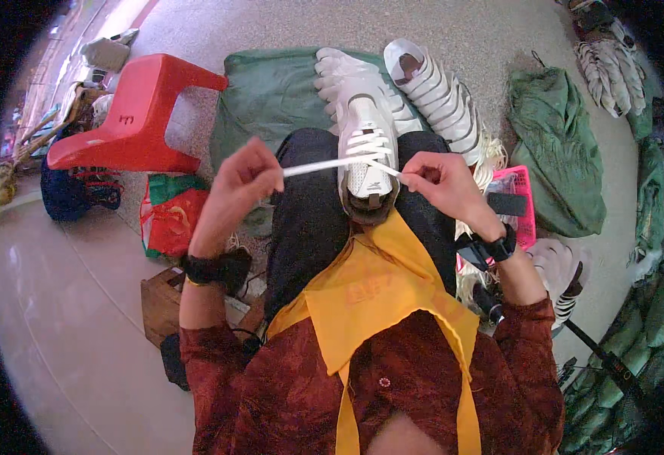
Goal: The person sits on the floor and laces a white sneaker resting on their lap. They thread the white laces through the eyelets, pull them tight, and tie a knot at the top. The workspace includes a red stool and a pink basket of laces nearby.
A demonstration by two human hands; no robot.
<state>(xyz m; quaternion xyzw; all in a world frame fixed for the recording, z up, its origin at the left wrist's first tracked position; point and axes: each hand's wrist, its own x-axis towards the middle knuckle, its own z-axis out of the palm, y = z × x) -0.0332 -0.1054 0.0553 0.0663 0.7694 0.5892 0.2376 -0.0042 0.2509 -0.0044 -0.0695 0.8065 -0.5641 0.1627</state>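
A white sneaker (352, 182) rests between my knees, its opening toward me. White lace (318, 165) crosses back and forth over its front. Left of the shoe, my left hand (242, 178) pinches one lace end, pulled out straight and taut. My right hand (446, 186) is closed on the other, shorter-looking end just right of the tongue. The two ends cross over the tongue. Beyond the shoe, a row of white shoe uppers (341, 76) lies on a green cloth (264, 95).
At left stands a red plastic chair (139, 114) near a red and green bag (173, 216). A second row of white shoes (442, 98) runs to the right. Farther right are a pink basket (525, 201) holding a dark phone-like object (506, 203), and a green sack (555, 152).
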